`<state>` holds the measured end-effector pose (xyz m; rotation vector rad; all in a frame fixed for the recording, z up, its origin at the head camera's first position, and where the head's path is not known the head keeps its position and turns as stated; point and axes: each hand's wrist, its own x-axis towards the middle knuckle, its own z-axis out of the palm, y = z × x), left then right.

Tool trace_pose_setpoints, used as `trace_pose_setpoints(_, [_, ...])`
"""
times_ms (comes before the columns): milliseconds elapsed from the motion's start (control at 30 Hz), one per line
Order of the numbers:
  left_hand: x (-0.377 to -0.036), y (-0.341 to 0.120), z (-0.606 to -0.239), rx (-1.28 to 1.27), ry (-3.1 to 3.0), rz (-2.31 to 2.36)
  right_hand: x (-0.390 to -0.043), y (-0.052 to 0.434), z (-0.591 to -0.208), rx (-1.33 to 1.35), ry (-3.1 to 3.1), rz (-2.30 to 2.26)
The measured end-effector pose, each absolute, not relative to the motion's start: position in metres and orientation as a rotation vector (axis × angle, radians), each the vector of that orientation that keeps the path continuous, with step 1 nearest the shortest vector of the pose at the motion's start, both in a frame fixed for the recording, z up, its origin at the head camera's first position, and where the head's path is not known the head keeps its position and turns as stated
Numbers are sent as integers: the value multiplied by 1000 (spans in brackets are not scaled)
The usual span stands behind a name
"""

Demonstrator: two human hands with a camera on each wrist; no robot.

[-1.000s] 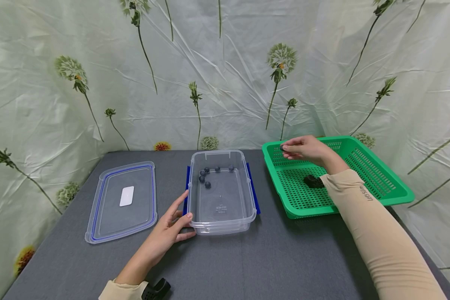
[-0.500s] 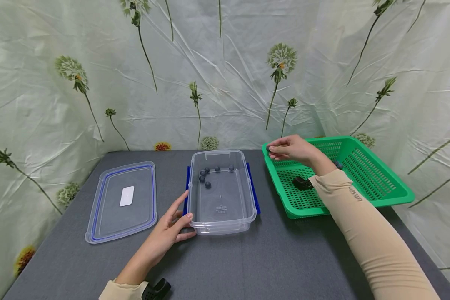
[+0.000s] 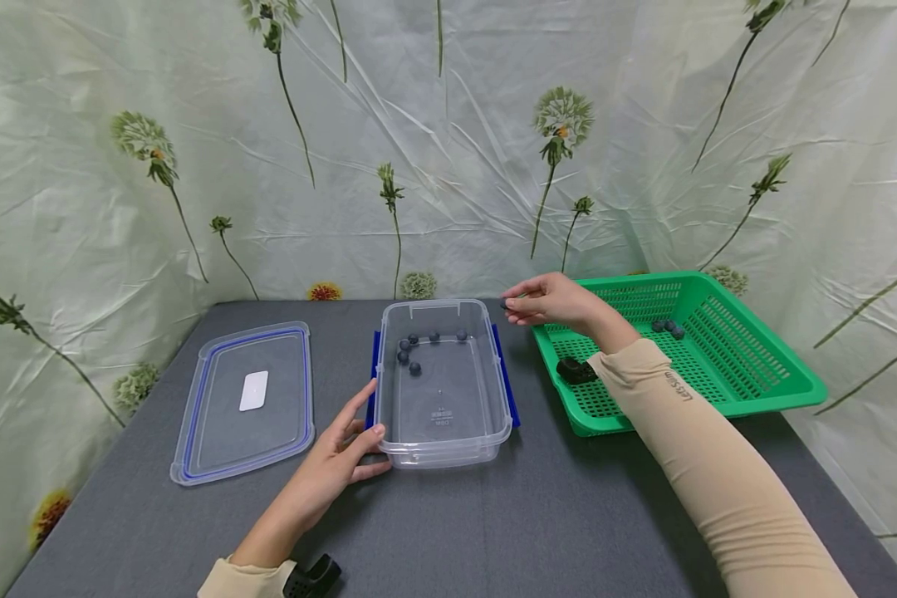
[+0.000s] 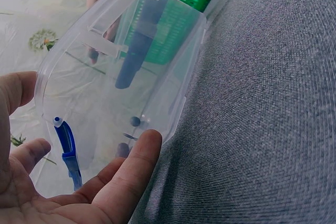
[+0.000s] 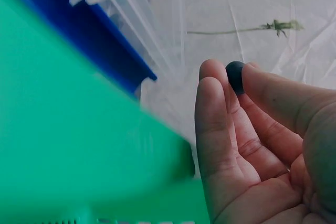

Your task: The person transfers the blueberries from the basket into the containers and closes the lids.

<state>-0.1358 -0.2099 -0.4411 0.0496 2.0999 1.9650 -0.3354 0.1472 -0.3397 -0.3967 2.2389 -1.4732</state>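
Right now one small dark ball (image 5: pixel 235 75) sits pinched between the thumb and fingertips of the right hand (image 3: pixel 549 301), held in the air between the clear plastic box (image 3: pixel 443 386) and the green basket (image 3: pixel 755 378), just beside the box's far right corner. Six more dark balls (image 3: pixel 414 368) lie inside the box, clustered toward its far left end. Two or three others (image 3: pixel 667 327) rest at the far side of the basket, along with one larger black lump (image 3: pixel 575 370) near its left wall. That arm stretches forward and leftward across the basket, palm turned inward, in a beige sleeve (image 3: pixel 706 465) whose small printed lettering is too small to read. The left hand (image 3: pixel 340 455) rests on the grey tabletop (image 3: pixel 538 523) with relaxed, nearly straight fingers, thumb and fingertips touching the box's near left corner. One clear lid (image 3: pixel 242 403) with a blue seal and a blank white label lies flat, well to the left of the box.
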Motion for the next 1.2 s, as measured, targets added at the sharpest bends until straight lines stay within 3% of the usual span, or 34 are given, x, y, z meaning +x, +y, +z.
trace_pose_setpoints(633, [-136, -210, -441, 45, 2097, 1963, -332, 89, -344, -467, 2159, -1456])
trace_pose_setpoints(1200, [-136, -210, -440, 49, 2105, 1958, -331, 55, -353, -378, 2168, -1439])
